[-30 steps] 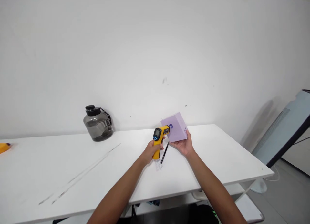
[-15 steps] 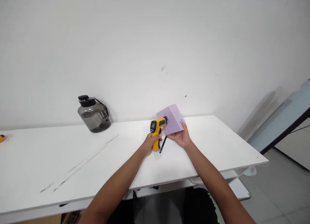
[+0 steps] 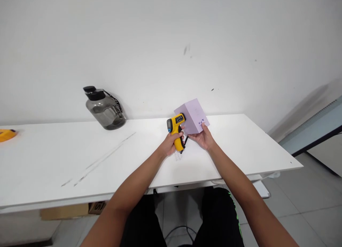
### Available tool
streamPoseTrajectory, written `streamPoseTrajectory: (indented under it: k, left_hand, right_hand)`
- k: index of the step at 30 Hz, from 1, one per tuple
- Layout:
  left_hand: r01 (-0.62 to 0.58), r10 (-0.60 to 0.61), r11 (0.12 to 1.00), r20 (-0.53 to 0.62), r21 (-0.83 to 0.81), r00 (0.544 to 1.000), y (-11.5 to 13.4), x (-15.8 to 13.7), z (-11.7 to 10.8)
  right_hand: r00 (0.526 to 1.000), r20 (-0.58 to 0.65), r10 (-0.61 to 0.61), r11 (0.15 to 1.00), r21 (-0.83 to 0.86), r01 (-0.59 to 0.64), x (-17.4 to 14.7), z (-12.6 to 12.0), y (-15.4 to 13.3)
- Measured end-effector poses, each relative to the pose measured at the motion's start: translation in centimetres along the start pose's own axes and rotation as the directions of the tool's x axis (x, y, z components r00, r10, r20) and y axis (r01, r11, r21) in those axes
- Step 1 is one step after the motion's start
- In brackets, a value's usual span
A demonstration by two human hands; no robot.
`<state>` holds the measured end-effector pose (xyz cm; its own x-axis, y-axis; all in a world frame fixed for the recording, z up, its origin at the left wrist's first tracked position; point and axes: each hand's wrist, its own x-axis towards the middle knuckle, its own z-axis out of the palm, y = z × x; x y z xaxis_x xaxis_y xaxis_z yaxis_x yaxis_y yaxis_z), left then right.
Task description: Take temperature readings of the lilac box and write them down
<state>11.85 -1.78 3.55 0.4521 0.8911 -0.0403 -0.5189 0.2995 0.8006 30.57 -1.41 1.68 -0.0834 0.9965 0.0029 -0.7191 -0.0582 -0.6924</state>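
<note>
A yellow and black infrared thermometer (image 3: pixel 177 127) is in the grip of my left hand (image 3: pixel 170 143), its nose pointing right. In my right hand (image 3: pixel 204 137) is a purple box (image 3: pixel 196 113), tilted above the table; dark marks show on its right face. My right thumb rests on that face and the fingers lie beneath. The thermometer's nose is close to the box's left face; whether they touch I cannot tell. Below, a black pen (image 3: pixel 186 140) is partly hidden behind the thermometer. Faint writing (image 3: pixel 178 156) shows on the table beside the pen.
A large grey water bottle (image 3: pixel 104 110) with a black lid stands against the wall on the left. At the far left edge lies a yellow object (image 3: pixel 7 134). The white table (image 3: pixel 120 161) runs along the wall. A pale panel (image 3: pixel 315 126) leans at the right.
The box has turned so its marked right face shows more broadly. The thermometer has rotated a little in view, covering more of the pen. My view has tilted down and shifted left.
</note>
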Motion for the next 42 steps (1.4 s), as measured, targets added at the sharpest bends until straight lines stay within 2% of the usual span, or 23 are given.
streamPoseTrajectory:
  k: [28,42]
  left_hand:
    - [0.039,-0.035,0.998,0.059,-0.054,0.998,-0.21,0.15,-0.65]
    - [0.06,-0.058,0.997,0.026,-0.052,0.998,-0.04,-0.09,-0.5]
  right_hand:
    - [1.0,0.007,-0.006,1.0,-0.004,0.006,-0.18,0.21,0.21]
    - [1.0,0.018,-0.001,1.0,-0.005,0.001,-0.39,0.46,0.17]
